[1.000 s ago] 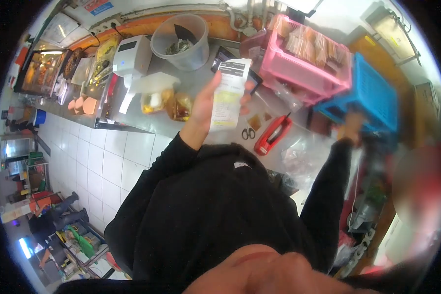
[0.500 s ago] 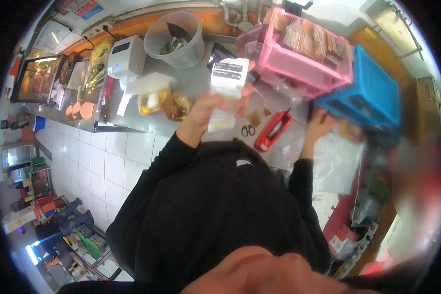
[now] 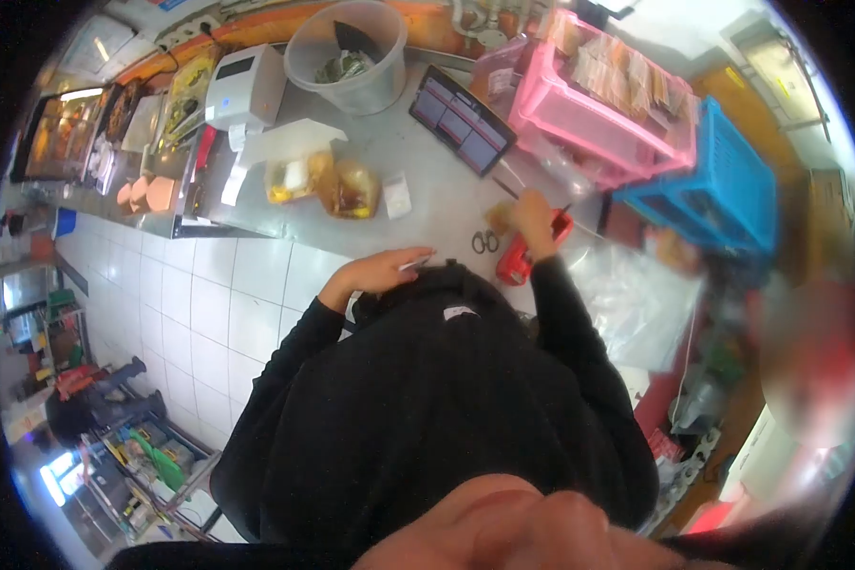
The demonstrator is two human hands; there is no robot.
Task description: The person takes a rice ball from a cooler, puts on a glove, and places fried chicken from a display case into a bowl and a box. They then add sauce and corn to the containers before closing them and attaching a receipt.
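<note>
My left hand [image 3: 380, 271] is low by the counter's front edge, close to my apron. Its fingers are pressed together on the receipt [image 3: 414, 265], which shows as a thin white edge. My right hand [image 3: 534, 224], fingers curled downward, reaches across the red tape dispenser [image 3: 515, 263]; I cannot tell what is in its fingers. Right at those fingertips lies a small brown packet [image 3: 497, 218]. Black-handled scissors [image 3: 484, 242] lie left of the dispenser. Beyond the right hand, a tablet [image 3: 462, 121] with a lit screen rests on the counter.
A pink basket [image 3: 603, 123] of paper packets and a blue crate [image 3: 731, 180] stand at the right. Clear plastic bags [image 3: 636, 299] lie below them. An open food box [image 3: 347, 188], label printer [image 3: 245, 87] and clear bucket [image 3: 375, 85] are at the left.
My left hand has lowered the receipt from above the counter to its front edge, uncovering the tablet. My right hand has moved left from the blue crate to the tape dispenser.
</note>
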